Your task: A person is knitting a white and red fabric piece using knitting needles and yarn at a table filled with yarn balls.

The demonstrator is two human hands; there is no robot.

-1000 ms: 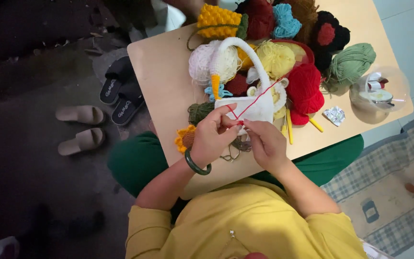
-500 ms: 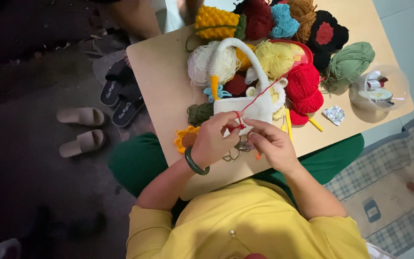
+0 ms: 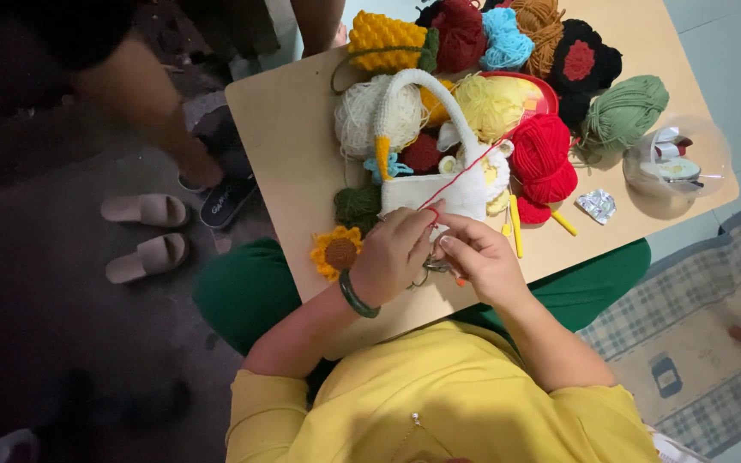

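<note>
My left hand [image 3: 394, 254], with a green bangle on the wrist, pinches a red yarn strand [image 3: 465, 176]. The strand runs up to a red yarn ball [image 3: 545, 156]. My right hand [image 3: 479, 257] is closed beside the left one, fingertips almost touching, and an orange hook end [image 3: 459, 280] pokes out below it. Both hands sit at the near side of a white crochet basket [image 3: 460, 197] with a tall handle [image 3: 405, 86]. A small metal ring piece [image 3: 426, 276] shows between the hands; what they work on is mostly hidden.
Several yarn balls and crochet pieces crowd the back of the small wooden table [image 3: 289, 146]. A sunflower piece [image 3: 337, 251] lies at my left. Yellow hooks [image 3: 515, 225], a foil wrapper [image 3: 596, 206] and a clear round box [image 3: 675, 163] lie right. A person's leg [image 3: 152, 103] and slippers [image 3: 143, 231] are on the floor at left.
My hands stay at the basket's near side; the right hand has drawn closer to the left. The red strand remains taut.
</note>
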